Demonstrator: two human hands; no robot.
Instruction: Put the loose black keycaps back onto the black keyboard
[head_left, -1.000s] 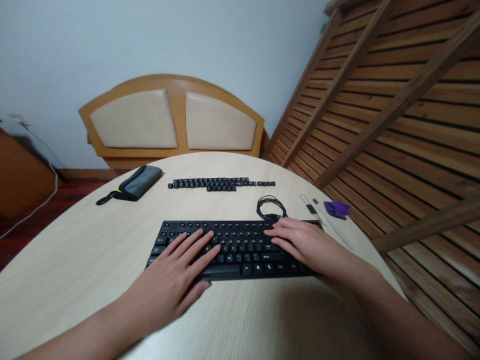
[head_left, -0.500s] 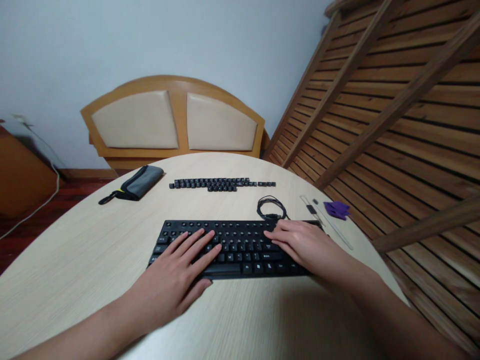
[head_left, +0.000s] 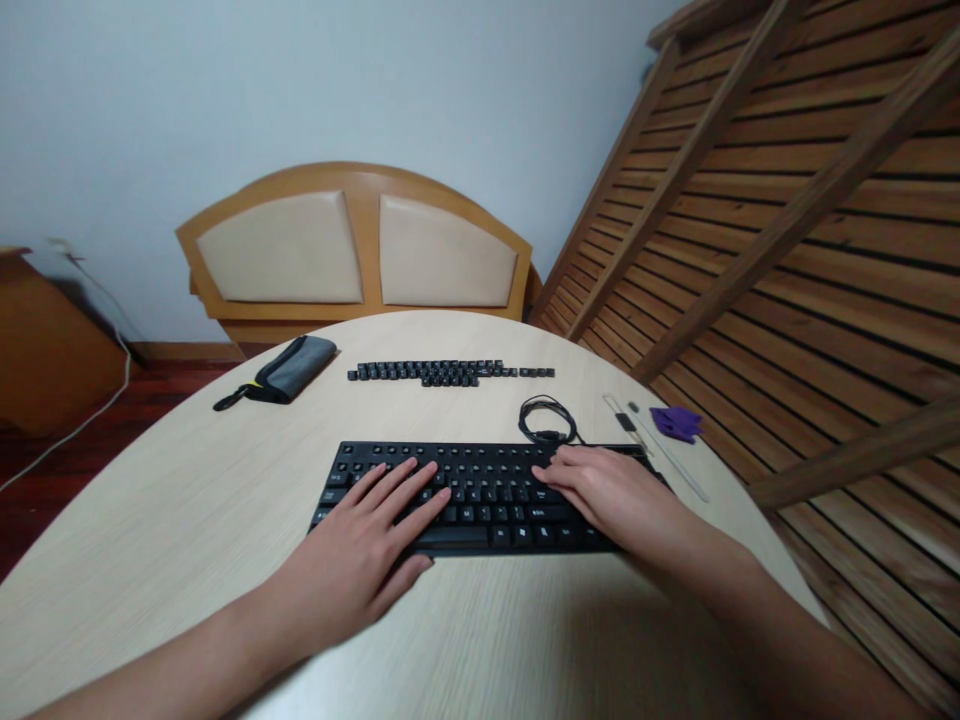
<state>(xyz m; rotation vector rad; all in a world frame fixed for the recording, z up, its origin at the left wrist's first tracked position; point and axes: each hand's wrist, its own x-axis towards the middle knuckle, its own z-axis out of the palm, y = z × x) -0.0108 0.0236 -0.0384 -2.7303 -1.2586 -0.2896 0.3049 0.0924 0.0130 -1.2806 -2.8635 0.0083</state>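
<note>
A black keyboard (head_left: 457,537) lies on the table in front of me, its upper rows showing bare key stems where keycaps are off. Across its left part my left hand (head_left: 367,545) rests with fingers spread, the thumb at the front edge. My right hand (head_left: 600,488) is over the right part, fingers bent and close together, their tips at the upper rows. Whatever may be between those fingertips is hidden. Loose black keycaps (head_left: 450,373) stand lined up in rows beyond the keyboard.
The keyboard's coiled cable (head_left: 546,420) lies behind it. To the right are a wire keycap puller (head_left: 624,420), a thin white stick (head_left: 679,465) and a purple cloth (head_left: 676,423). A grey pouch (head_left: 300,370) sits at the left of the round table (head_left: 187,500).
The view has shifted slightly, so everything appears a little further right and lower. Both hands keep nearly the same places on the keyboard.
</note>
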